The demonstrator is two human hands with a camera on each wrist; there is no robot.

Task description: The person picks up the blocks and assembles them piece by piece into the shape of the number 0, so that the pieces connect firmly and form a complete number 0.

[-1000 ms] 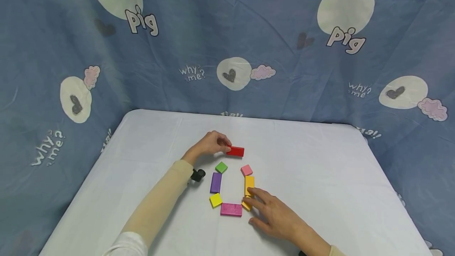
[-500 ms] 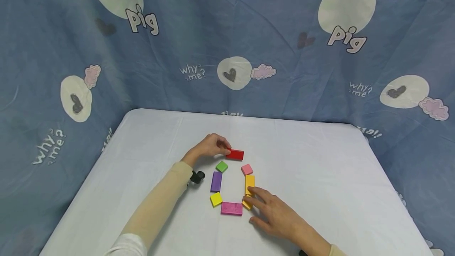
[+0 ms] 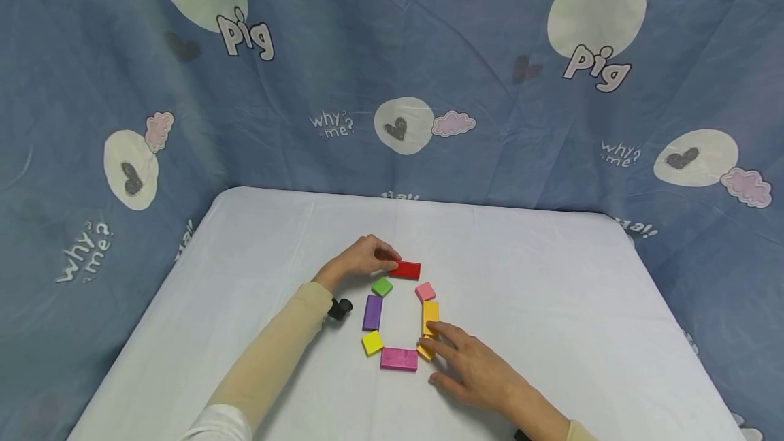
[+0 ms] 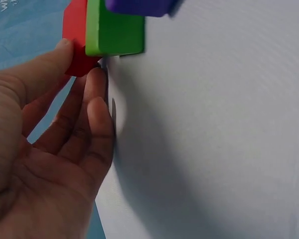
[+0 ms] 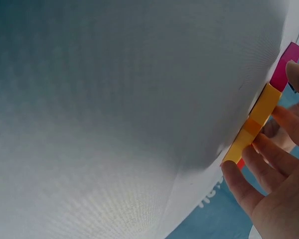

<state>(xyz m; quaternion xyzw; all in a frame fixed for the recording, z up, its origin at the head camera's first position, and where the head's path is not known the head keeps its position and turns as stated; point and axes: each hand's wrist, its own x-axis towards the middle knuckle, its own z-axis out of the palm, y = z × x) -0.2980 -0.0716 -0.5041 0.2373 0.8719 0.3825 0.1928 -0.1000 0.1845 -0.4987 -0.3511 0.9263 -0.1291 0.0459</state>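
Observation:
At the far end of a ring of coloured blocks, my left hand (image 3: 360,257) pinches the left end of a long red block (image 3: 407,270) between thumb and fingers. Just nearer than it lie a small green block (image 3: 382,287) and a small pink block (image 3: 425,292), apart from the red one. My right hand (image 3: 480,371) has its fingers loosely spread over the ring's right side. Its fingertips touch or hover at a long orange-yellow block (image 3: 431,313) and a smaller orange block (image 3: 425,353); the right wrist view shows fingers along these blocks (image 5: 265,103).
A purple block (image 3: 372,313) and a yellow block (image 3: 372,343) form the ring's left side. A magenta block (image 3: 399,359) lies at the near end. The white table (image 3: 520,278) meets a blue printed curtain (image 3: 490,155) at its back edge.
My left hand has brought the red block a little nearer to me, closer to the green and pink blocks. The right hand stays where it was.

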